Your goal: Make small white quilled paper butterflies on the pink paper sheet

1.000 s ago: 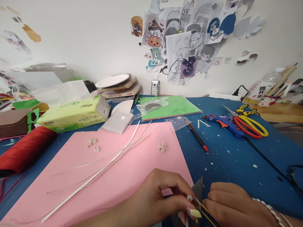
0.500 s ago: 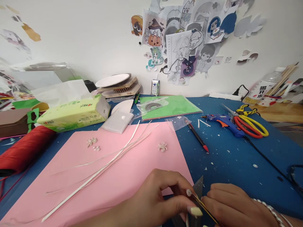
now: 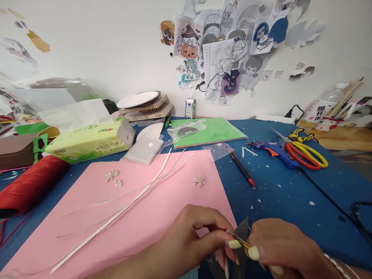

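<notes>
My left hand (image 3: pixel 203 232) pinches a small white paper coil (image 3: pixel 229 231) between thumb and fingertips, at the tip of a slim quilling tool (image 3: pixel 241 241). The tool's yellowish shaft runs down into my right hand (image 3: pixel 286 246), whose thumb and fingers are closed round it. Below both hands lies a grey triangular ruler (image 3: pixel 243 226), partly covered by them. To the left, long white paper strips (image 3: pixel 124 211) stretch over a pink sheet (image 3: pixel 162 221). On that sheet are a scrolled white piece (image 3: pixel 198 180), another curled ornament (image 3: pixel 112 175) and some small white beads (image 3: pixel 118 183).
Right of the pink sheet lie a black pencil (image 3: pixel 242 169), a blue glue gun (image 3: pixel 274 151) with its cord, and red-and-yellow scissors (image 3: pixel 305 155). A red thread spool (image 3: pixel 35 186) and tissue pack (image 3: pixel 93 141) stand left. Green sheets (image 3: pixel 221 131) lie at the back.
My right hand has turned, so its thumb now shows on the tool. The tool's tip has shifted slightly left and my left fingers have closed over the coil.
</notes>
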The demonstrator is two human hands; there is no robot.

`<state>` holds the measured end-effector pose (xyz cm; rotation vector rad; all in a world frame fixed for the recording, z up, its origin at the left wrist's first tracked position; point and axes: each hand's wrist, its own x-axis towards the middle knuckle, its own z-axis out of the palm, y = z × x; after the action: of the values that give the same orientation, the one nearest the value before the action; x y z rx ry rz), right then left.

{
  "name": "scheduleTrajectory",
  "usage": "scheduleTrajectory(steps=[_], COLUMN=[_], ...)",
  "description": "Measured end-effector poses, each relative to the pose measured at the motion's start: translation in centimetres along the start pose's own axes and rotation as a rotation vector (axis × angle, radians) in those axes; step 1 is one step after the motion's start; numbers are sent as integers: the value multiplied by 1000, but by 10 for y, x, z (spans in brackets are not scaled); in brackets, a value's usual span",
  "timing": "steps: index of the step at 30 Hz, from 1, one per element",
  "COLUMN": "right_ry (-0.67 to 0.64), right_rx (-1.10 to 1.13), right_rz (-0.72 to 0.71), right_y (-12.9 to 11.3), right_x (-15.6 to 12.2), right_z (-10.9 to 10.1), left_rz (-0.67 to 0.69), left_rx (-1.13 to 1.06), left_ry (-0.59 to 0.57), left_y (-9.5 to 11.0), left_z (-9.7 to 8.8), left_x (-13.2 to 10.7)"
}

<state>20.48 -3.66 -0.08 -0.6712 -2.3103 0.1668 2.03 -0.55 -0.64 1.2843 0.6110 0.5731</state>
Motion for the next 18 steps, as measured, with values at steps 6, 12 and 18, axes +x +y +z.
scheduleTrajectory(steps=[6,12,18], right_ry=[113,10,35], right_rx=[718,1172,1436], right_rz=[728,1001,1116], right_y=[-7,4,12], right_x=[5,9,8], right_z=[1,6,11], left_rz=[-14,1,54], left_rx=[78,75,107], left_ry=[26,39,36], left_y=[-3,-4,-3], left_z=[-1,-1,0], left_x=[1,0,1])
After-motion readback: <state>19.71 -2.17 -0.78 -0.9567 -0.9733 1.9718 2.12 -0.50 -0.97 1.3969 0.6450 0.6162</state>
